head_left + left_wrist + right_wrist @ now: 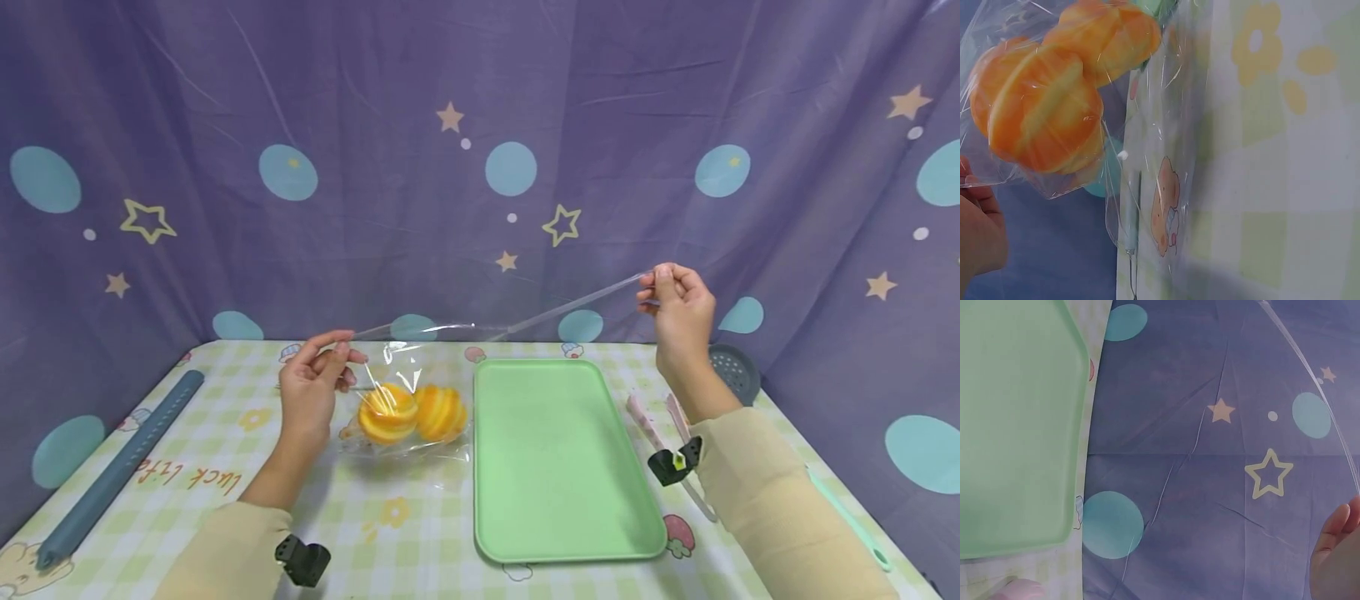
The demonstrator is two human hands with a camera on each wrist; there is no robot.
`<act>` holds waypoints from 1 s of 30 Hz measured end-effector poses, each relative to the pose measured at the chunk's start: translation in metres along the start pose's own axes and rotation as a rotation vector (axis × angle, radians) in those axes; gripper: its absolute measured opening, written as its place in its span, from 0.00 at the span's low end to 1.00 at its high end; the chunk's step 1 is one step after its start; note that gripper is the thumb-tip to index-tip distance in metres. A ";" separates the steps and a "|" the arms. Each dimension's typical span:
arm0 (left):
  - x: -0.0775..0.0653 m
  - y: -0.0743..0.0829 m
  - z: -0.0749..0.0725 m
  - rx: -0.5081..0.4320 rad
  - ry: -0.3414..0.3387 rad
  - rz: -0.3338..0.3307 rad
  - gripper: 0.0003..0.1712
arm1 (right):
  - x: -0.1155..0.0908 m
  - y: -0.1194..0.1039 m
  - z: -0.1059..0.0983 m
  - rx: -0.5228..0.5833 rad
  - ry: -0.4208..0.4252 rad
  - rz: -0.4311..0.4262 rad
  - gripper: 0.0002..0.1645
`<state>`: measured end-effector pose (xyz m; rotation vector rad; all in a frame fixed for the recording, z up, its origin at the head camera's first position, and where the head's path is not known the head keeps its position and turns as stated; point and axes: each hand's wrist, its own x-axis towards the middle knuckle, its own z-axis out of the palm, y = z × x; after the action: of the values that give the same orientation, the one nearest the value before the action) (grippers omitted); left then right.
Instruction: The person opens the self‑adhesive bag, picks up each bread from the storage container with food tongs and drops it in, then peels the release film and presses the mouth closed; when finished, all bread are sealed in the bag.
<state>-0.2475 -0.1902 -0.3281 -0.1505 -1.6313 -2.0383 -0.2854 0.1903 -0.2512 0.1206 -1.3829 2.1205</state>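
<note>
A clear plastic bag [408, 354] hangs from my left hand [311, 387], whose fingers and thumb pinch its top corner. Inside sit two orange-and-yellow bread buns [387, 413], side by side; the left wrist view shows the buns [1044, 109] through the crinkled film. From the bag's top edge a narrow clear plastic strip [577, 302] runs taut, up to the right. My right hand [686, 312] pinches the far end of this strip, high above the tray. In the right wrist view the strip [1300, 356] slants down to the right hand [1338, 550].
A light green tray [566, 458] lies right of the bag. Pink tongs [647, 423], a grey slotted skimmer [733, 371] and a mint handle [851, 521] lie around the right arm. A long blue bar [123, 467] lies at the table's left. A purple curtain [420, 75] hangs behind.
</note>
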 end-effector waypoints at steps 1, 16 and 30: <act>0.000 0.000 0.000 -0.001 -0.003 -0.001 0.10 | 0.000 0.000 0.000 0.001 0.006 -0.002 0.05; 0.000 -0.004 -0.007 0.031 0.033 -0.030 0.11 | 0.000 0.008 -0.001 -0.069 0.039 0.029 0.08; 0.004 -0.008 -0.025 0.026 0.057 -0.094 0.13 | -0.018 0.007 -0.009 -0.139 -0.343 0.110 0.08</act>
<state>-0.2486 -0.2140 -0.3410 -0.0060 -1.6579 -2.0702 -0.2724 0.1881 -0.2674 0.3749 -1.7662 2.1550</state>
